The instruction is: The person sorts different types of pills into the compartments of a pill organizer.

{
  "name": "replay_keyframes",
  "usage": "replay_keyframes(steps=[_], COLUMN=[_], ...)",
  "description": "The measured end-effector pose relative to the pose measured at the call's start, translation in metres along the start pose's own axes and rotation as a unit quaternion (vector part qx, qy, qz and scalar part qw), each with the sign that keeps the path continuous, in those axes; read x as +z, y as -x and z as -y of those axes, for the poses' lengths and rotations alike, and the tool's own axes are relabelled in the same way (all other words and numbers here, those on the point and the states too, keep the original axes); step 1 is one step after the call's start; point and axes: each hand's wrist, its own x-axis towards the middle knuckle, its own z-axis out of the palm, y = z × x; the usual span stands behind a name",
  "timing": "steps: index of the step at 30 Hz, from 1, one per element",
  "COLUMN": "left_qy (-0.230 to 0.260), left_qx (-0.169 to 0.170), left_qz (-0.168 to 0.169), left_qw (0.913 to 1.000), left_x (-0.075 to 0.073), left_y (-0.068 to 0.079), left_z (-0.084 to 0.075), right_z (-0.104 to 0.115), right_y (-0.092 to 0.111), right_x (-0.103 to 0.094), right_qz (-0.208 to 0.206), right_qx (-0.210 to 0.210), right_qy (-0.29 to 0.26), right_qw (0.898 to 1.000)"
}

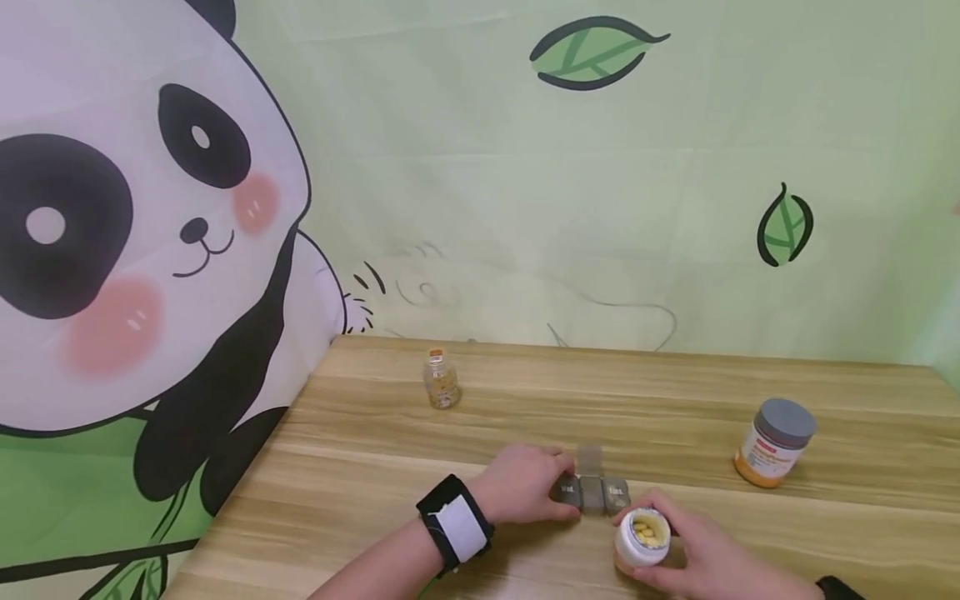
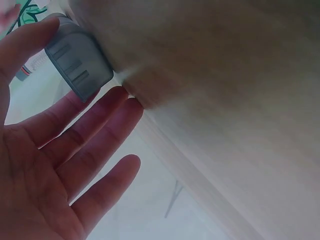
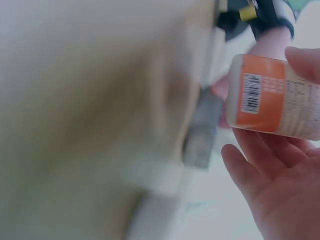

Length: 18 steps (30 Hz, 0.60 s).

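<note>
Lower right of the frame, the right hand (image 1: 707,550) grips an open white bottle (image 1: 636,555), probably light, stiff, best held round its sides; lower centre, the left hand (image 1: 522,483) pinches one end of a grey pillbox (image 1: 592,495), likely slippery plastic.

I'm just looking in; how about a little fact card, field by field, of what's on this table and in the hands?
Left hand: holds the pill box at its left end
Right hand: holds the white bottle
White bottle: uncapped, yellow pills inside
Pill box: one lid flipped open
Far left of table: clear bottle, contents hard to tell
Right side: jar with grey lid on
Backdrop: panda and leaves
</note>
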Motion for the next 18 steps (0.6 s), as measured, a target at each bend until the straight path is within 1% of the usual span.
replay_keyframes(steps=[1, 4, 6, 8, 13, 16, 18], left_qy=[0.0, 0.002, -0.001, -0.003, -0.008, -0.011, -0.014], left_qx=[0.0, -0.001, -0.002, -0.003, -0.004, 0.001, 0.005], left_qz=[0.0, 0.002, 0.002, 0.002, 0.002, -0.004, -0.008], left_qw=[1.0, 1.0, 1.0, 1.0, 1.0, 0.9999, 0.9999], left_x=[0.0, -0.001, -0.001, -0.001, -0.001, 0.0, 0.001], left_y=[0.0, -0.001, -0.001, -0.001, -0.001, -0.001, 0.0], left_z=[0.0, -0.001, -0.001, -0.001, -0.001, -0.001, 0.0], right_z=[0.001, 0.0, -0.003, -0.005, -0.01, -0.012, -0.013], right_y=[-0.001, -0.004, -0.008, -0.012, -0.023, -0.028, -0.03], right_x=[-0.004, -0.015, -0.023, -0.029, -0.04, -0.041, -0.04], right_qz=[-0.017, -0.066, -0.08, -0.076, -0.044, -0.035, -0.028], right_qx=[0.003, -0.01, -0.005, 0.011, 0.049, 0.053, 0.047], right_qy=[0.022, 0.087, 0.115, 0.13, 0.158, 0.193, 0.216], right_qw=[1.0, 0.994, 0.99, 0.989, 0.985, 0.979, 0.975])
